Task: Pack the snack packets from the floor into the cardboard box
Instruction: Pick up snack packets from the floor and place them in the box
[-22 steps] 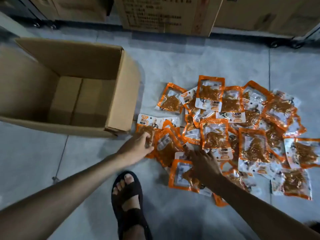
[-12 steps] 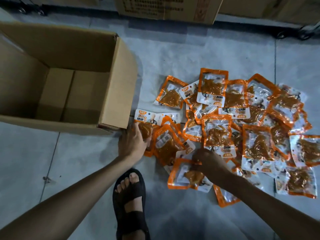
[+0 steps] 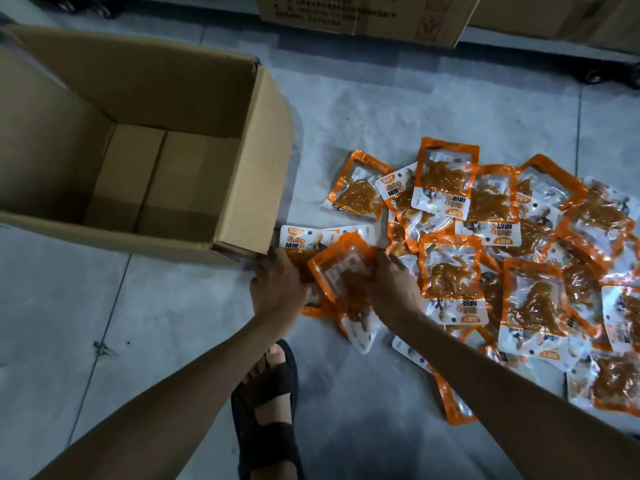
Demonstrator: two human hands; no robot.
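While half a second ago the two hands lay apart on separate packets, they have now come together at the left edge of the pile, and a small bunch of packets (image 3: pixel 341 275) is pinched between them and tilted up off the floor (image 3: pixel 398 109). The left hand (image 3: pixel 278 289) curls against the bunch's left side and the right hand (image 3: pixel 393 289) presses its right side, fingers closed around the edges. I judge that a first batch is gathered and ready to lift. The cardboard box (image 3: pixel 249 174) fills the upper left of the frame, open and bare inside, its near corner just above the left hand. The remaining snack packets (image 3: pixel 519 258) spread across the right half, well clear of the box.
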